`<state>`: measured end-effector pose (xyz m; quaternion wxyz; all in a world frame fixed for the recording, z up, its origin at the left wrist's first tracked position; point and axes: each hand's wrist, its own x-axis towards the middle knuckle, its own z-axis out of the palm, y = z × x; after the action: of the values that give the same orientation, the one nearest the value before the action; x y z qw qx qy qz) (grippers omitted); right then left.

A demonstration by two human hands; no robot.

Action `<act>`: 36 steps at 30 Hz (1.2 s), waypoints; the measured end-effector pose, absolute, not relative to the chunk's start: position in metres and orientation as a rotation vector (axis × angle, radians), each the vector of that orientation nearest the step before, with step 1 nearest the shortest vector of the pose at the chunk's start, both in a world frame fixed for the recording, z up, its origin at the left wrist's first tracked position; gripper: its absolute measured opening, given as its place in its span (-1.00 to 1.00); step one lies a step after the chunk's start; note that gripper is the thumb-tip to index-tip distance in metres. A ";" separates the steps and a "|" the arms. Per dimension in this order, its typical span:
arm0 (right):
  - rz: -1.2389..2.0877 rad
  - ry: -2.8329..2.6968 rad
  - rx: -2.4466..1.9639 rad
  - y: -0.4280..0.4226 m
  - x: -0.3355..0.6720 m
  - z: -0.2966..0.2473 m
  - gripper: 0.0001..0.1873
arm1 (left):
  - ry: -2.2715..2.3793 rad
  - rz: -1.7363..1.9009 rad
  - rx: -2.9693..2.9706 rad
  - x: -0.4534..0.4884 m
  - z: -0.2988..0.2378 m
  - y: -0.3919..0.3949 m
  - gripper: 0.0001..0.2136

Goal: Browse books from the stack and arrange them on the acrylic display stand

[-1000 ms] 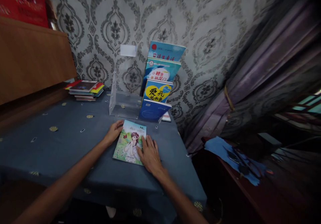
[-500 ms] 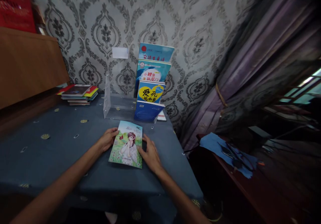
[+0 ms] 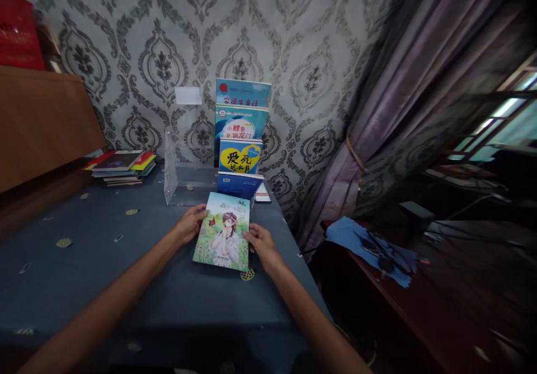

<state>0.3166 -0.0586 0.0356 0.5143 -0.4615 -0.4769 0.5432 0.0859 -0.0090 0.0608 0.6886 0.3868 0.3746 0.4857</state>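
Green book [image 3: 224, 234] in L hand [image 3: 189, 224] + R hand [image 3: 260, 241]; 4 bks [image 3: 240, 157] racked.

I grip a picture book [image 3: 224, 233] by both side edges, my left hand [image 3: 189, 223] and right hand [image 3: 260, 241] closed on it. It sits above the blue tablecloth [image 3: 104, 262], just before the clear acrylic book rack [image 3: 184, 178].
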 end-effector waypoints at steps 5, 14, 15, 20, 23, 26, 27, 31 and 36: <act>1.245 -1.156 -1.096 -0.042 0.326 0.053 -0.57 | 0.849 1.122 0.933 0.098 0.078 0.006 -0.81; 1.091 -1.266 -1.100 0.000 0.334 0.065 -0.62 | 0.921 1.218 1.038 0.113 0.099 0.033 -0.76; 1.062 -1.288 -1.093 0.006 0.335 0.067 -0.64 | 0.931 1.223 1.054 0.114 0.102 0.037 -0.74; 0.839 -1.392 -1.101 0.037 0.337 0.077 -0.75 | 0.996 1.242 1.185 0.116 0.119 0.057 -0.72; 0.789 -1.388 -1.109 0.055 0.338 0.083 -0.74 | 1.043 1.278 1.263 0.118 0.129 0.068 -0.72; 0.751 -1.392 -1.110 0.070 0.338 0.090 -0.69 | 1.038 1.340 1.335 0.120 0.139 0.078 -0.72; 0.733 -1.399 -1.106 0.074 0.337 0.092 -0.68 | 1.027 1.362 1.366 0.121 0.142 0.081 -0.73; 0.617 -1.425 -1.050 0.085 0.335 0.102 -0.65 | 0.959 1.450 1.506 0.121 0.154 0.092 -0.74; 0.501 -1.385 -1.012 0.092 0.335 0.108 -0.69 | 0.878 1.507 1.711 0.119 0.161 0.099 -0.67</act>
<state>0.3348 0.0923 0.1076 0.6268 -0.4412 -0.6039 0.2187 0.1188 0.0994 0.1609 0.3421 0.6581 0.3376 0.5796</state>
